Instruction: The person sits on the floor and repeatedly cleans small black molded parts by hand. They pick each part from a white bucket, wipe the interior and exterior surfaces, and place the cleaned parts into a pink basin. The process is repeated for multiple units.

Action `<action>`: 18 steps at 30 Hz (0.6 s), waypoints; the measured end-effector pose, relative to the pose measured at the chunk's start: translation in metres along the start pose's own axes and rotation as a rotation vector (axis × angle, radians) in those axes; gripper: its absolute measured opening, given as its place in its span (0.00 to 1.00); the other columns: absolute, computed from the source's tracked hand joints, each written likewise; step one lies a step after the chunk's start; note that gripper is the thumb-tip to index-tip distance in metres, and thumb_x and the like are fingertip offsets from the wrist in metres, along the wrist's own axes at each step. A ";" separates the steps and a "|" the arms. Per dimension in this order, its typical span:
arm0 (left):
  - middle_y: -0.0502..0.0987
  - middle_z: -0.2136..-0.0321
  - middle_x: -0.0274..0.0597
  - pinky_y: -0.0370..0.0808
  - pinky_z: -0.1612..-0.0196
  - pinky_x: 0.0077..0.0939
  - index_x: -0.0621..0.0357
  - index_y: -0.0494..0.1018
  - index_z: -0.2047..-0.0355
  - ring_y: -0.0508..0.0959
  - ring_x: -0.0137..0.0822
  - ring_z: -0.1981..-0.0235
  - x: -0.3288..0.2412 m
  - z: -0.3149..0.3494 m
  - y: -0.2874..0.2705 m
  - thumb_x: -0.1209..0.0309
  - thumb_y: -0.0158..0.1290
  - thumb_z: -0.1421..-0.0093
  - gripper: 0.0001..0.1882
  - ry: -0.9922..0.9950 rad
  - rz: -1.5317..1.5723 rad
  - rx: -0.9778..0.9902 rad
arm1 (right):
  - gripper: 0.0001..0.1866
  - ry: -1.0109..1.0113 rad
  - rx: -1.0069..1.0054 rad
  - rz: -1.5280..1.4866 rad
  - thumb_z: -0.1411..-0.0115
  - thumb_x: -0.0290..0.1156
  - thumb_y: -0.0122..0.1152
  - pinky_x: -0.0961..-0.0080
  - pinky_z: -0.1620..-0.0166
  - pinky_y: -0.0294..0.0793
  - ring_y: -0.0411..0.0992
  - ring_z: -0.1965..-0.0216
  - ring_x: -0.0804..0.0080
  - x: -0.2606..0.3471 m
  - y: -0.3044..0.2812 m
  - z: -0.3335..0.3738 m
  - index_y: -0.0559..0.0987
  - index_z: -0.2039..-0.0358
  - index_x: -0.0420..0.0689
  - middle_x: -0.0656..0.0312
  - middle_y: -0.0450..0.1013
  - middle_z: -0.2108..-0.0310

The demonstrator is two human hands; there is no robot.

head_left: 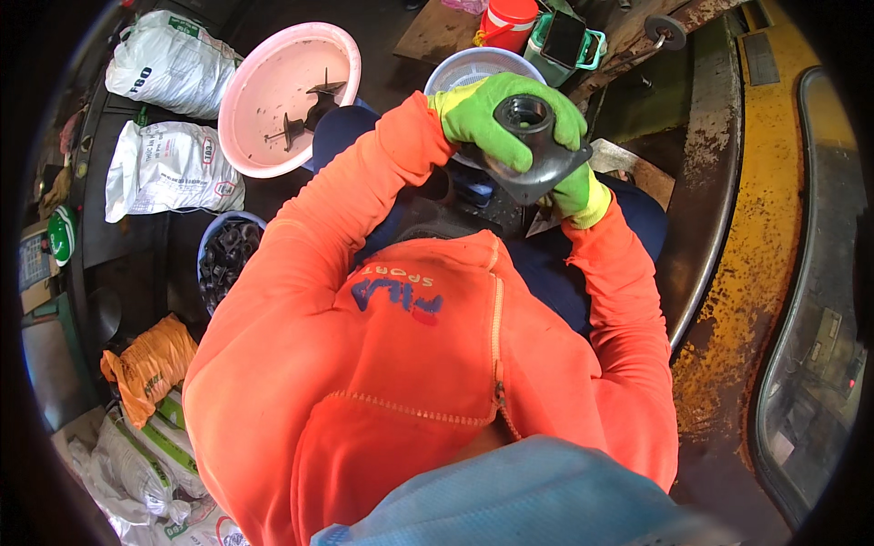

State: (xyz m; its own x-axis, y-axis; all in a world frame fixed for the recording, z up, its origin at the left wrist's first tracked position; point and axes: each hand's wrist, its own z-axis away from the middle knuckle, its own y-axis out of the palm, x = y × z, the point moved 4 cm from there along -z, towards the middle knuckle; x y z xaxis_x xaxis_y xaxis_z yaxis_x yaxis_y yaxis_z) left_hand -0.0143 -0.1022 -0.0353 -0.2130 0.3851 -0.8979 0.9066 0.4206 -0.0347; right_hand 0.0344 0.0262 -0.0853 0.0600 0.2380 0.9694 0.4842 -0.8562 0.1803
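Note:
A black plastic part with a round open collar and a flat cornered flange is held up in front of me, collar toward me. My left hand, in a green glove, is closed round its collar side, the thumb lying across the body. From the right, my right hand, in a matching glove, grips the part low by the flange; most of its fingers are hidden behind the part. Beyond the hands stands a pale basket, partly covered by the left glove.
At the left, a pink basin holds dark finned parts. A blue tub is filled with small black pieces. White sacks and an orange bag lie farther left. A red bucket stands ahead; rusty yellow machinery borders my right.

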 end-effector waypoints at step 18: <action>0.78 0.60 0.40 0.74 0.53 0.31 0.56 0.75 0.62 0.78 0.40 0.58 -0.023 -0.005 0.027 0.68 0.70 0.61 0.24 0.246 -0.565 -0.750 | 0.27 -0.268 -0.259 0.234 0.49 0.29 0.69 0.74 0.53 0.75 0.73 0.54 0.69 0.030 0.004 -0.018 0.70 0.49 0.41 0.60 0.73 0.55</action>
State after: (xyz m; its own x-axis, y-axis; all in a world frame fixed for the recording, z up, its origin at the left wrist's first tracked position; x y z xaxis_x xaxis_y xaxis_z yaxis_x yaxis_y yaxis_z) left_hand 0.0139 -0.0958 -0.0131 -0.6934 0.0911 -0.7148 0.1976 0.9780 -0.0669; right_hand 0.0222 0.0214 -0.0522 0.3827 0.1054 0.9178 0.1979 -0.9798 0.0300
